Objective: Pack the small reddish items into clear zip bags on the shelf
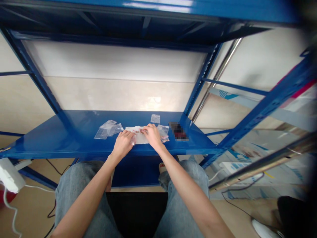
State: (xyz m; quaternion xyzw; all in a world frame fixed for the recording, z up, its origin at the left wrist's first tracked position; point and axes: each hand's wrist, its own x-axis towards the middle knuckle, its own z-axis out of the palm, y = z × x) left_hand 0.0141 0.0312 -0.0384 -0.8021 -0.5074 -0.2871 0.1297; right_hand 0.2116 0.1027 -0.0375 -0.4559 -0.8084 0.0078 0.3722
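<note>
My left hand (123, 143) has its fingers curled at the left edge of a white sheet (142, 138), which looks like paper or tissue. Under those fingers shows a bit of clear, pinkish plastic, apparently a small plastic bag (134, 140). My right hand (153, 135) is bent over the sheet's right side, thumb and fingertips pinched together. Small reddish-brown bits lie near the fingertips, too small to name. Left of my hands are several flat clear bags (108, 129). Beside my right hand lies another clear bag (162, 129) with colourful contents.
All this rests on a blue metal shelf (74, 132), with another blue shelf (158, 10) overhead. A single clear bag (155, 118) lies farther back. A blurred dark rectangular object (178, 131) is on the right. A white power strip (11, 177) hangs at lower left.
</note>
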